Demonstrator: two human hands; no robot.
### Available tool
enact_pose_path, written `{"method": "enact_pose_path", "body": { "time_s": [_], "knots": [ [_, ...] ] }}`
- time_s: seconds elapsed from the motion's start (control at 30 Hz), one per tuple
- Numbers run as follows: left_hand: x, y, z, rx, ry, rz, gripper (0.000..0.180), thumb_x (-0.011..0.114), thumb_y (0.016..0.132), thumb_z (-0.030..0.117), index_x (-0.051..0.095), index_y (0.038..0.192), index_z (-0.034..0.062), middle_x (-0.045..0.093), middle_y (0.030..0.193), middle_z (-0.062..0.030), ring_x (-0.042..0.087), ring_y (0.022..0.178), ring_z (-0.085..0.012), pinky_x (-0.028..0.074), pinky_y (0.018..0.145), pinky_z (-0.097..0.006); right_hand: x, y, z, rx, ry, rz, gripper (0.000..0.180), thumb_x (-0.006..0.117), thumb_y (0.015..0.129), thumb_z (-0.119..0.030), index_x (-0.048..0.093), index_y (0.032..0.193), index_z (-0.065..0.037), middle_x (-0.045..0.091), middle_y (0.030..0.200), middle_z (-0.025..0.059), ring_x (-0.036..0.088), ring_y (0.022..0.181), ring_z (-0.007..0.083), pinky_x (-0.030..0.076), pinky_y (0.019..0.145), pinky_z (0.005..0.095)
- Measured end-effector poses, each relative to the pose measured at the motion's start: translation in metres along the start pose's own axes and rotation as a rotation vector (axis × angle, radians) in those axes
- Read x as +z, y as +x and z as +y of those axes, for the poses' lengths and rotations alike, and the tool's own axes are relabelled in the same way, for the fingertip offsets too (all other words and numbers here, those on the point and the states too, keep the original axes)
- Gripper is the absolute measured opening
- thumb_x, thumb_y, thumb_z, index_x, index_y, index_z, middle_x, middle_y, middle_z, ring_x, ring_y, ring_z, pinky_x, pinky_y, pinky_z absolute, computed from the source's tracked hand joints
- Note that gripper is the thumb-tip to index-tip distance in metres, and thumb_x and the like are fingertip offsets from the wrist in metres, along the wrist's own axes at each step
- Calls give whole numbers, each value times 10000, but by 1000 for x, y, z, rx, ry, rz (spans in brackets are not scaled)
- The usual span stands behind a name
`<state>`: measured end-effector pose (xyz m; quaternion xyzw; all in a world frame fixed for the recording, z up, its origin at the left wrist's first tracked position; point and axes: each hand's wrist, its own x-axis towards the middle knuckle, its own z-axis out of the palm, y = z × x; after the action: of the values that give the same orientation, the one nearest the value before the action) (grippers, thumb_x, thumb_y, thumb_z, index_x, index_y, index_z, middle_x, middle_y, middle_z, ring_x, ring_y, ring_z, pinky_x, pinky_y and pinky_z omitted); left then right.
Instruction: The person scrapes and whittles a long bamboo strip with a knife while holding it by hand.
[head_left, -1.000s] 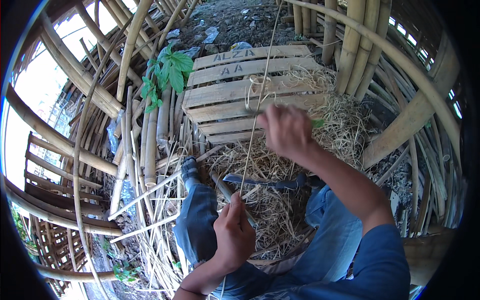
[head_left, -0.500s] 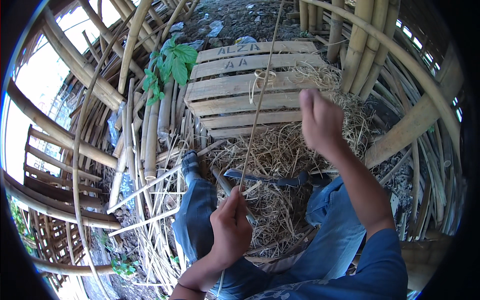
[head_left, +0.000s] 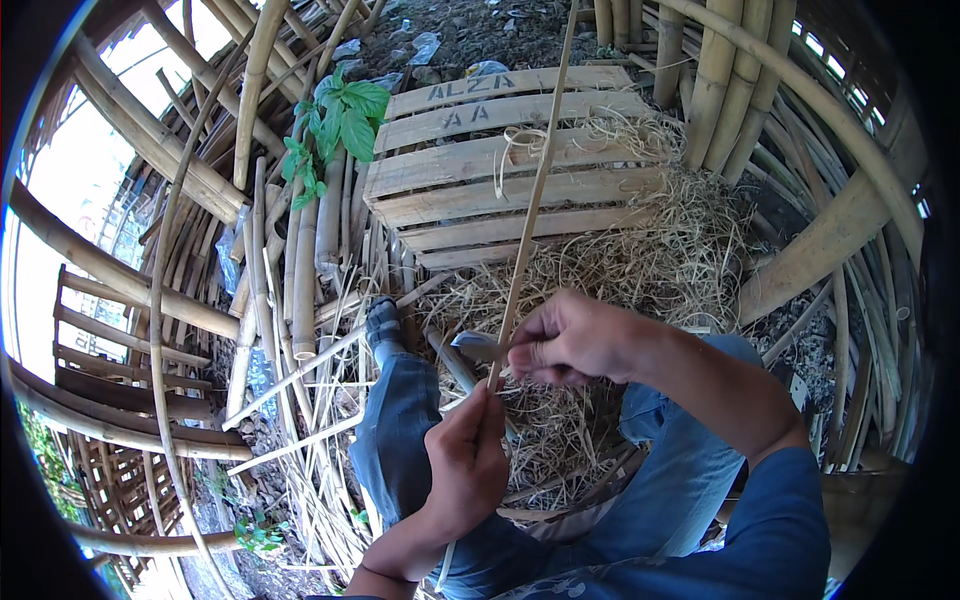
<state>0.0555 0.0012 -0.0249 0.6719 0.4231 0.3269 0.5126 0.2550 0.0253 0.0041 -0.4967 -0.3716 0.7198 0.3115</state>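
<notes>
A long, thin bamboo strip (head_left: 533, 215) rises from my left hand (head_left: 468, 455) toward the far edge. My left hand is closed round its lower part, and a short tail hangs below the fist. Just above, my right hand (head_left: 575, 340) is curled with its fingertips pinched against the strip's right side; what they hold, if anything, is hidden. Behind the strip shows the blade of a knife (head_left: 473, 343), pointing left between my legs. My right hand covers its handle.
A slatted wooden crate (head_left: 510, 190) stands ahead with curled shavings (head_left: 690, 230) over its right side and around it. Bamboo poles (head_left: 725, 90) rise at the right. Cut strips (head_left: 310, 480) lie to the left, near a leafy green plant (head_left: 345, 120).
My right hand has come down and left from beside the crate to the strip, just above my left hand. The strip now shows its broader face. My left hand has hardly moved.
</notes>
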Motion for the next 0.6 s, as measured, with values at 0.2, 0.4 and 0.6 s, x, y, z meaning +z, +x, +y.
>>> {"method": "enact_pose_path", "body": {
  "time_s": [0.2, 0.4, 0.6],
  "knots": [
    [0, -8, 2, 21, 105, -17, 222, 484, 936, -14, 571, 1133, -71, 462, 683, 32, 388, 612, -37, 331, 522, -200, -40, -1, -12, -116, 82, 206, 134, 511, 888, 2, 585, 781, 35, 510, 572, 23, 395, 414, 56, 298, 352, 212],
    [4, -5, -4, 130, 231, 47, 232, 478, 919, -50, 571, 1129, -75, 459, 655, -5, 405, 584, -64, 340, 511, -217, -14, -4, -2, 30, -11, 55, 108, 511, 831, 62, 616, 854, 67, 553, 623, 55, 403, 423, 75, 292, 359, 223],
    [6, -6, -4, 188, 287, 58, 239, 477, 907, -64, 571, 1126, -79, 460, 644, -21, 403, 560, -67, 333, 494, -217, -28, -8, -13, -85, -30, 240, 98, 524, 841, 21, 617, 828, 53, 540, 605, 52, 392, 427, 73, 256, 366, 231]
  ]
}}
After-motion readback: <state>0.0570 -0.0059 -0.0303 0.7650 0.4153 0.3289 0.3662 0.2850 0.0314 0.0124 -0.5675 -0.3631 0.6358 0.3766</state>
